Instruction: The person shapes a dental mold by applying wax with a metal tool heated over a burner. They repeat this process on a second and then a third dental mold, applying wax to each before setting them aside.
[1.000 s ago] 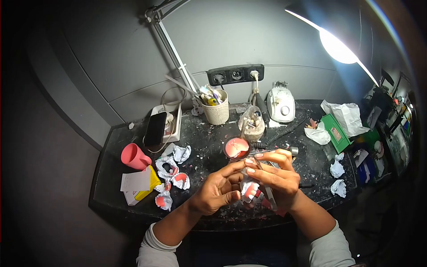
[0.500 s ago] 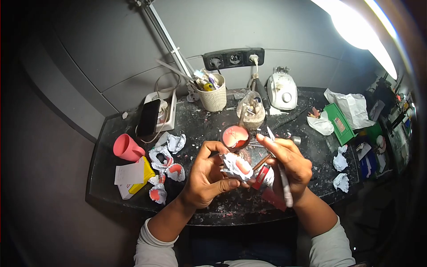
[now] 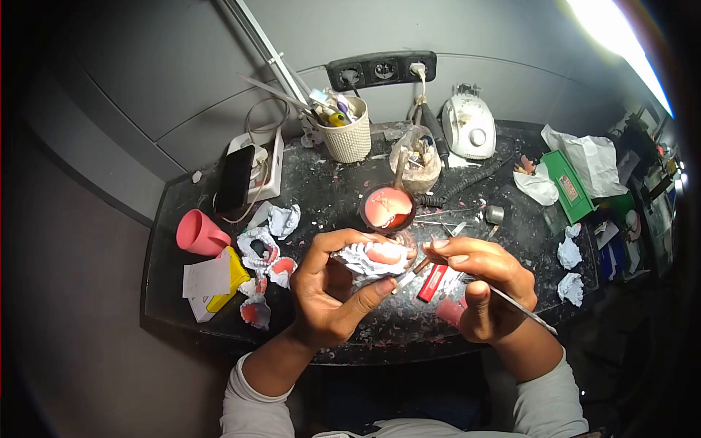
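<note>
Plaster cast (image 3: pixel 372 257), chalky, and steel tool (image 3: pixel 522 310)

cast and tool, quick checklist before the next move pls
1. Left hand grip on the cast: fingers over it, thumb under, held above the bench. Ok.
2. Pink side of the cast faces up toward the camera. Ok.
3. Right hand grip on the tool: pinched between fingers and thumb, shaft trailing past the wrist. Ok.
4. Tool tip on the cast's edge or just off it: cannot tell.
5. Bowl of pink wax upright behind the cast. Ok.
6. Bench under the hands free of clutter: not ok, a red stick and chips lie there.
</note>
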A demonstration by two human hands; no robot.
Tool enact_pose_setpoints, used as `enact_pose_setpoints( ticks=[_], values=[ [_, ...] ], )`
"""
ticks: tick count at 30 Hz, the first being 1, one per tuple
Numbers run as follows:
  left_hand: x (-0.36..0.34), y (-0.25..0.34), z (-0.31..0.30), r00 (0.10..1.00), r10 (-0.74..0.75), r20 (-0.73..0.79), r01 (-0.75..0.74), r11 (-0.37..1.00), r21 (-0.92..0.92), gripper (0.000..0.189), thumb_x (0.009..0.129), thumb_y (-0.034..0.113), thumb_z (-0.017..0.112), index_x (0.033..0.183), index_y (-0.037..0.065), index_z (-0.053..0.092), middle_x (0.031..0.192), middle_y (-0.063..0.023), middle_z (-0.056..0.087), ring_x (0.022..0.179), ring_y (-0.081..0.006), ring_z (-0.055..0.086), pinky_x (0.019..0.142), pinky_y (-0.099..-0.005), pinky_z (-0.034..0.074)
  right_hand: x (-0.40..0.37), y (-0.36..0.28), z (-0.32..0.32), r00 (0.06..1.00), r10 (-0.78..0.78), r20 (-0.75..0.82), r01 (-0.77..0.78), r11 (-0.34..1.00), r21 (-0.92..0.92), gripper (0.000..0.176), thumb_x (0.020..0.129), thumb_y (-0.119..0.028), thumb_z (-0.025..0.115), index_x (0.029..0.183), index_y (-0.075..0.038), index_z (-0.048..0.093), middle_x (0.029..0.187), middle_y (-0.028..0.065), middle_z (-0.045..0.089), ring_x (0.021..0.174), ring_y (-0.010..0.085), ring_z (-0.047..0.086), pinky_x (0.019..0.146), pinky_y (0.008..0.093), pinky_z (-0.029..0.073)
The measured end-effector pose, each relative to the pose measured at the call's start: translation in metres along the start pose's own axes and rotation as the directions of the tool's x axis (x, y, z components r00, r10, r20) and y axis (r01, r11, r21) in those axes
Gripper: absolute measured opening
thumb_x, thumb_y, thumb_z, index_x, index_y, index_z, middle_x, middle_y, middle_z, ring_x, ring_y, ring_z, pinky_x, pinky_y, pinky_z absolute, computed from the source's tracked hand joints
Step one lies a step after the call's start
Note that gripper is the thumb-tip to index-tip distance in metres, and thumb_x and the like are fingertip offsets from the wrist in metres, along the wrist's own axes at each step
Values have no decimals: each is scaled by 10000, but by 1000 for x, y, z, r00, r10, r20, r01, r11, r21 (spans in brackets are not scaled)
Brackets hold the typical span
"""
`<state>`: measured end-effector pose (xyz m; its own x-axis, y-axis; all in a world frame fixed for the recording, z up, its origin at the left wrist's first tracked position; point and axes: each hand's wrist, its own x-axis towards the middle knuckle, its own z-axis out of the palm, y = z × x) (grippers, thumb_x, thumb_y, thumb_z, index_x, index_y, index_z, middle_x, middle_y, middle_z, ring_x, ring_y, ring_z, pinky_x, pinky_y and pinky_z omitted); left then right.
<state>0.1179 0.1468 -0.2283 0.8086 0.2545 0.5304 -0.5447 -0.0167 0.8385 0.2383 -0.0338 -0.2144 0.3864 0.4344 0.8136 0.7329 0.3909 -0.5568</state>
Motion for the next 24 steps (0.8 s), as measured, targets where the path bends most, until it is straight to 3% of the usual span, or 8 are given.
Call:
enact_pose_setpoints(
  ticks=[2,5,11,13,15,18,20,24],
  values=[
    [0,0,0,1000,23,10,-23,1000,10,499,863,-114,682,1288,2,448,1202,-205,632,1136,-260,655,993,-384,524,-1,3,5,999,-16,-33,19,996,89,290,1051,-206,538,1126,50,650,1046,231,728,958,357,740,818,393,600],
    [-1,-1,-1,999,46,25,-46,998,31,515,866,-106,684,1296,-7,417,1202,-224,627,1136,-278,656,1002,-403,523,2,1,2,998,-44,47,44,999,-7,318,1055,-232,529,1140,49,653,1049,224,731,954,354,741,822,406,599],
    [-7,-4,2,998,67,15,-68,995,75,523,839,-110,725,1253,-12,422,1198,-230,625,1133,-263,655,967,-381,544,3,-5,-6,974,-132,182,146,987,-66,321,876,-48,747,1186,-4,680,1178,209,693,967,302,732,788,374,617],
    [-7,-5,6,998,66,-6,-65,990,129,542,811,-39,781,1211,9,419,1136,-255,649,1064,-272,671,929,-404,560,0,-9,-3,986,-53,160,66,995,-81,248,981,-229,664,1093,-7,664,1057,203,697,954,320,733,803,380,612],
    [-9,1,13,998,1,-55,2,998,62,539,831,68,816,1200,5,428,1123,-220,652,1037,-238,670,913,-373,558,0,-9,-1,991,-3,137,9,999,-46,215,950,-171,707,1079,-6,664,1069,208,693,965,320,733,804,382,615],
    [-10,4,14,978,-194,-80,186,977,-102,566,855,266,823,1197,5,455,1091,-117,623,999,-156,629,900,-301,515,2,-5,-3,974,-153,165,169,981,-90,212,948,-154,705,1071,9,650,1062,214,691,966,320,735,819,388,624],
    [-11,2,12,967,-250,-45,238,953,-185,573,859,270,819,1210,3,453,1113,-110,613,1030,-154,615,922,-309,503,-2,-5,-2,987,-88,131,92,995,-25,313,834,-13,786,1133,-3,694,1115,199,714,966,290,740,778,354,627],
    [-9,3,12,923,-376,77,376,845,-380,593,876,298,798,1243,-4,442,1153,-110,593,1110,-168,596,982,-339,488,-3,-9,-5,988,-49,149,54,998,-31,309,830,3,781,1127,2,696,1102,199,718,934,287,745,757,340,629]
  ],
)
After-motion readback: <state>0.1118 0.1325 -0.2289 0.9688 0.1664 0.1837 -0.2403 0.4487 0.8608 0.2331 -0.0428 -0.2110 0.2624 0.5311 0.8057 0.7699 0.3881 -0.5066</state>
